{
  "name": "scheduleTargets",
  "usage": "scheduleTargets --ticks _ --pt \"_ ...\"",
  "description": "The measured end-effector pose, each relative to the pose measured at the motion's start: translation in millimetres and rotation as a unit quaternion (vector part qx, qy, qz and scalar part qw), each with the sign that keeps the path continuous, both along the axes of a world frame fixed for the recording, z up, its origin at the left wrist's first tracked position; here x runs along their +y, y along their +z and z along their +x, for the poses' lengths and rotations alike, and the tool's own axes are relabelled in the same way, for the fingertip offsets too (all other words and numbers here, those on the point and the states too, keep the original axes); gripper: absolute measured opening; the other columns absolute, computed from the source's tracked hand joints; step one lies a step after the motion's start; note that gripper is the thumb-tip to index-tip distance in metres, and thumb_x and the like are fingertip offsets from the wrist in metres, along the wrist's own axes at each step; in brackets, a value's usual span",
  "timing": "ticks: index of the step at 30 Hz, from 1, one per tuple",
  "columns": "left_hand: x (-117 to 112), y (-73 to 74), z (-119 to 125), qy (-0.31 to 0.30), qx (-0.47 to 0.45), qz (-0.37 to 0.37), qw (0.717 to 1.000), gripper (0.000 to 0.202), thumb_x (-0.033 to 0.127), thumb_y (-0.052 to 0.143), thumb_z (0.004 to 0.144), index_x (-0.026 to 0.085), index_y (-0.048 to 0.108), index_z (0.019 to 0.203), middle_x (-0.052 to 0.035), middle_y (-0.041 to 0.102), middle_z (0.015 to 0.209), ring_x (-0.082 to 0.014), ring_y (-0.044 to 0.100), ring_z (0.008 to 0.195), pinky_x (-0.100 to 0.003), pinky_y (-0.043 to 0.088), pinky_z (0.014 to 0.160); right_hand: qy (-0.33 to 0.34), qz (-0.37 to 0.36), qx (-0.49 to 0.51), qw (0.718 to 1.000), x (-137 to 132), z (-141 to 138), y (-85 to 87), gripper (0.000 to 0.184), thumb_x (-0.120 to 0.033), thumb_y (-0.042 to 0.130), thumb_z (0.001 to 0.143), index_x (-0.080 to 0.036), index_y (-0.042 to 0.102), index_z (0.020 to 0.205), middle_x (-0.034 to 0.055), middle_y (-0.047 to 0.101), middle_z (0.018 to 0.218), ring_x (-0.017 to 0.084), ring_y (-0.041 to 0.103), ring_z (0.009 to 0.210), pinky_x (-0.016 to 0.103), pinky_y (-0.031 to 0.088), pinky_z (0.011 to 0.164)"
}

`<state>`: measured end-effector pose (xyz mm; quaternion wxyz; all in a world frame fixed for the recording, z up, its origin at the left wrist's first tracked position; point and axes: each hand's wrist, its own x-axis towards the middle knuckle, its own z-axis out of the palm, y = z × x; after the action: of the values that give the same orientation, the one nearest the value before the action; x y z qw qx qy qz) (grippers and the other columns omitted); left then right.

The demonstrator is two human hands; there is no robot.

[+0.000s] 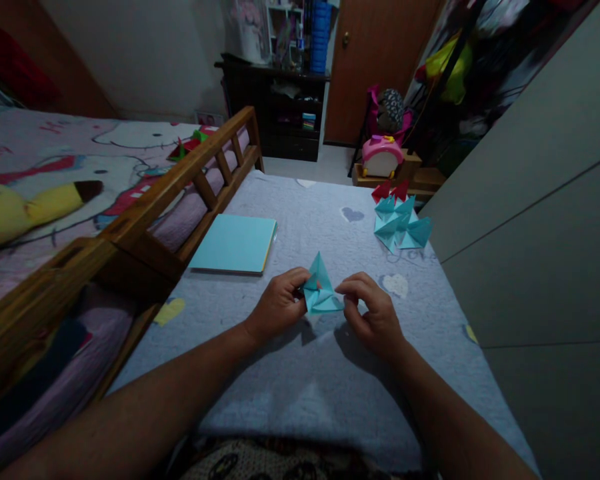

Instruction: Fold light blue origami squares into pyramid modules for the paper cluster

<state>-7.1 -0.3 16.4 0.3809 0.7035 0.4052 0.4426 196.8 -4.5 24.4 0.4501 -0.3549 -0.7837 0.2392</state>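
Observation:
A folded turquoise paper piece (321, 292) with a tall pointed flap is held up just over the bed cover. My left hand (281, 299) grips its left side between thumb and fingers. At its right corner is my right hand (373, 308), thumb and forefinger curled close together; the fingertips seem to pinch or touch that corner. Left of the hands lies a stack of square turquoise paper (235, 243). Several finished turquoise folded pieces (400, 223) sit together at the far right, with red folded pieces (387, 191) behind them.
All this rests on a blue bed cover (320, 200) with heart prints. A wooden rail (180, 180) runs along the left, and beyond it a bed holds a yellow plush toy (35, 207). Pale cabinet doors (540, 233) stand close on the right. A pink toy case (383, 157) is past the far edge.

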Motion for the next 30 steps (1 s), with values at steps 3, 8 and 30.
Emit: scheduleTargets --ticks 3,8,30 --pt "0 1.2 0 -0.003 -0.002 0.008 1.0 0.018 0.029 0.066 0.09 0.016 0.066 0.077 -0.0013 0.058 0.076 -0.0141 0.054 0.07 -0.024 0.04 0.064 -0.006 -0.022 0.029 0.999 1 1 1.5 0.021 -0.009 0.05 0.088 -0.023 0.065 0.094 0.0029 0.062 0.083 0.017 0.06 0.076 0.03 0.047 0.069" --pt "-1 0.9 -1 -0.011 0.004 0.022 1.0 0.02 0.033 0.068 0.09 0.016 0.065 0.08 -0.0009 0.058 0.077 -0.0138 0.053 0.07 -0.023 0.039 0.063 -0.002 -0.117 0.038 0.992 0 4 7.0 0.012 -0.023 0.057 0.093 -0.022 0.066 0.086 0.0011 0.063 0.076 0.016 0.058 0.068 0.03 0.044 0.065" --pt "-4 -2.2 -1 -0.02 0.004 0.122 0.992 0.014 0.016 0.069 0.085 0.02 0.069 0.099 -0.0017 0.061 0.089 -0.015 0.059 0.081 -0.027 0.048 0.073 -0.032 0.174 -0.098 0.979 -6 -5 -1.8 0.022 -0.011 0.056 0.091 -0.02 0.069 0.106 0.0055 0.059 0.086 0.019 0.056 0.079 0.034 0.049 0.068"
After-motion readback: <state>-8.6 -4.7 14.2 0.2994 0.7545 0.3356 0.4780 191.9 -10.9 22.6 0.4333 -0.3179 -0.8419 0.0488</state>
